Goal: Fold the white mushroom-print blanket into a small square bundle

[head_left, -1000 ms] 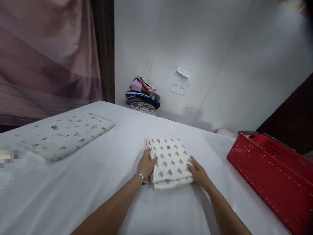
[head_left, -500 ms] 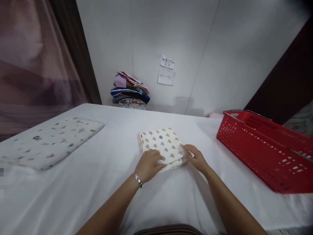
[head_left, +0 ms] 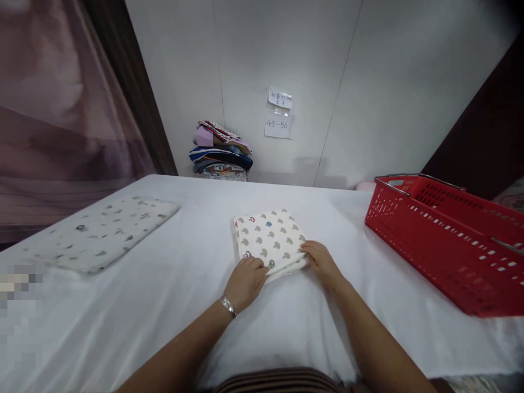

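Observation:
A small folded cream cloth [head_left: 272,234] lies in front of me on the white-covered table, printed with grey mushrooms and a few red, blue and green ones. Its near edge shows stacked layers. My left hand [head_left: 245,281], with a silver bracelet at the wrist, is closed on the near left corner, fingers bent over the top. At the near right corner my right hand [head_left: 323,265] pinches the edge, fingertips on the upper layer and the thumb mostly hidden. A larger folded white cloth [head_left: 110,232] with small dark and grey prints lies flat to the left.
A red perforated plastic basket [head_left: 442,251] with metal handles stands on the right of the table [head_left: 196,224]. Beyond the far edge is a stack of folded clothes [head_left: 221,153] by the wall. Two paper notes [head_left: 279,125] are taped there. A pinkish curtain [head_left: 45,120] hangs at left.
My right fingers have moved slightly left onto the cloth's near right corner and now press it. My left hand has shifted a little down along the near edge. The view has tilted slightly.

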Tool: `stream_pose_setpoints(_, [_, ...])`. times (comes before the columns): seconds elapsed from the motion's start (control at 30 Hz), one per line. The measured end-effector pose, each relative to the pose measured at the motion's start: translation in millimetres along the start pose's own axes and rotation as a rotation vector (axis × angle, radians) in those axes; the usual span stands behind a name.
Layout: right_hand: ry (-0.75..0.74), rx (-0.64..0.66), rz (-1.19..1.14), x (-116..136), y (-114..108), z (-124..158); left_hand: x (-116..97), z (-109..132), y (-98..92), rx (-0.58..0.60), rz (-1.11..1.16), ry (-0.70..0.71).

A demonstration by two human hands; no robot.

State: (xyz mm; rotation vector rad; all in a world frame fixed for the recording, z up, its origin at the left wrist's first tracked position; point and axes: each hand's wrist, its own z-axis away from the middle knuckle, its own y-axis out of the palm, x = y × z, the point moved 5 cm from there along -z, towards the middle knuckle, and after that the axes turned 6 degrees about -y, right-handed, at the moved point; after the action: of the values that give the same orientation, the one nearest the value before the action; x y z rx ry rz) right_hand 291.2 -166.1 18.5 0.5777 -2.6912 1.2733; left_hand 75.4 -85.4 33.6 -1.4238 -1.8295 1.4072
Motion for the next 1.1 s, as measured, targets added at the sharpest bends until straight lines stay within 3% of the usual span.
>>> stream_pose_setpoints(0.2, [-0.004, -0.025, -0.019, 2.5, -1.4, 4.1, 0.6, 4.7, 2.3, -0.045, -0.022, -0.003])
stream_pose_setpoints(0.43, [0.003, 0.077, 0.038, 15.1, 2.7, 0.7, -1.5, -0.8, 3.6, -0.05, -0.039, -0.075])
stream_pose_setpoints(0.67, [0.016, 0.028, 0.089, 16.5, 11.0, -5.7, -6.5, -5.2, 6.4, -0.068, -0.072, -0.075])
stream_pose_setpoints(0.87, [0.03, -0.05, 0.134, 15.2, 1.1, -4.1, -5.8, -0.9, 10.5, -0.06, -0.066, -0.042])
stream_pose_setpoints(1.1, [0.057, 0.087, 0.039, 13.6, 1.4, -0.4, -7.7, 3.1, 9.6, -0.016, -0.038, -0.04])
